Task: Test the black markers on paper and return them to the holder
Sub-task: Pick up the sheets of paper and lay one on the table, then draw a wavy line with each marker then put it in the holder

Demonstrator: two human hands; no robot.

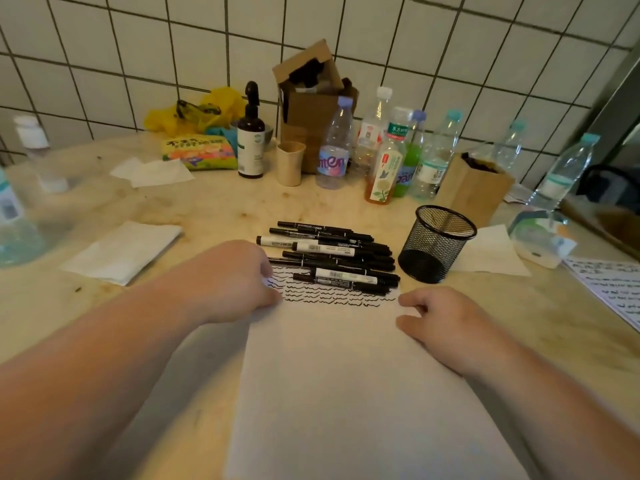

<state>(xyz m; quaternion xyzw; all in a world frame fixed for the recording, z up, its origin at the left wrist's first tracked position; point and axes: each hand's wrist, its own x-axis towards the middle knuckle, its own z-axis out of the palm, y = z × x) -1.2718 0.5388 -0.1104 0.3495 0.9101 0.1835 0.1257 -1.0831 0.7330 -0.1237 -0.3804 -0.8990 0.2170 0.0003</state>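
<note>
A white sheet of paper (346, 375) lies in front of me, with rows of black squiggles along its far end. Several black markers (332, 254) lie side by side in a heap across that far edge. To their right stands a black mesh holder (434, 244), which looks empty. My left hand (235, 282) rests on the paper's far left corner, fingers curled down on the sheet just beside the nearest markers. My right hand (440, 317) presses on the paper's right edge, fingers bent, holding no marker.
Bottles (384, 147), a paper cup (290, 162), a dark pump bottle (251, 133) and cardboard boxes (311, 98) crowd the back by the tiled wall. Tissues (124, 251) lie left. Another scribbled sheet (609, 289) and a brown box (474, 188) are right.
</note>
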